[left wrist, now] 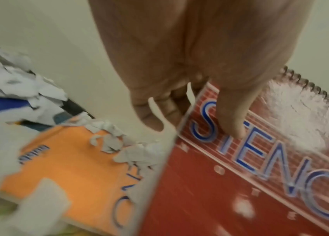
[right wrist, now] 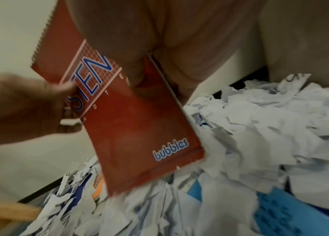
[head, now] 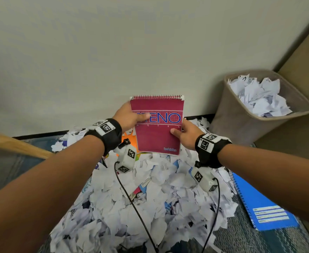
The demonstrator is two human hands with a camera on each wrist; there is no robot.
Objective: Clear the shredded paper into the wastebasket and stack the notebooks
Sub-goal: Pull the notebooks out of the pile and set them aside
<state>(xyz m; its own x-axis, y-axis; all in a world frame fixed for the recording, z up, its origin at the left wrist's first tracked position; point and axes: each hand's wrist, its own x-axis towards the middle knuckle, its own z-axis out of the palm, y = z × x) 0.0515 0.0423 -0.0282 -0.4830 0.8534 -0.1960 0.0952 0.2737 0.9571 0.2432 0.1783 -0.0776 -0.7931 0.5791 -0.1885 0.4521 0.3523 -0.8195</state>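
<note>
Both hands hold a red spiral "STENO" notebook (head: 157, 125) upright above the heap of shredded paper (head: 150, 198). My left hand (head: 130, 116) grips its left edge, thumb on the cover (left wrist: 232, 115) and fingers behind. My right hand (head: 183, 133) pinches its right edge (right wrist: 139, 67), thumb in front. An orange notebook (left wrist: 64, 167) lies half buried under shreds below the red one. A blue spiral notebook (head: 263, 205) lies flat on the carpet at the right. The brown wastebasket (head: 232, 114) stands at the back right, filled with crumpled paper (head: 259, 95).
A pale wall (head: 113, 52) rises just behind the heap, with a dark baseboard (head: 40, 135) at its foot. A wooden bar (head: 17, 145) juts in from the left. Cables (head: 131, 201) from the wrist cameras hang over the shreds. Patterned carpet (head: 259, 240) shows at the lower right.
</note>
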